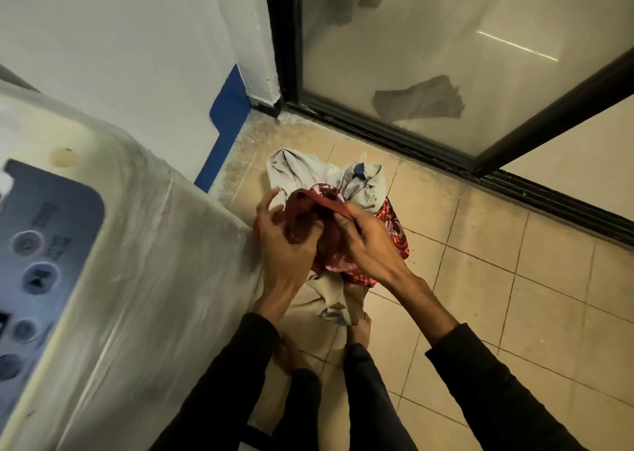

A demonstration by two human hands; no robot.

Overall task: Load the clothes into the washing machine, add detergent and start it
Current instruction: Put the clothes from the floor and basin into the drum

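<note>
We grip the red garment (310,217) with left hand (284,244) and right hand (365,241), both clamped, gathering it off the clothes pile (326,176) beside the washing machine (137,244).

Long black sleeves (497,392), dark trousers (370,399), bare feet (360,327)

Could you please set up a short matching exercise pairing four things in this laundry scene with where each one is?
Things:
1. red garment
2. grey garment
3. washing machine
4. grey cloth

Places:
A. behind the glass door
B. held in both hands
C. at the left, covered in clear plastic
D. on the tiled floor, behind the hands

Pairs: 1-B, 2-D, 3-C, 4-A
</note>
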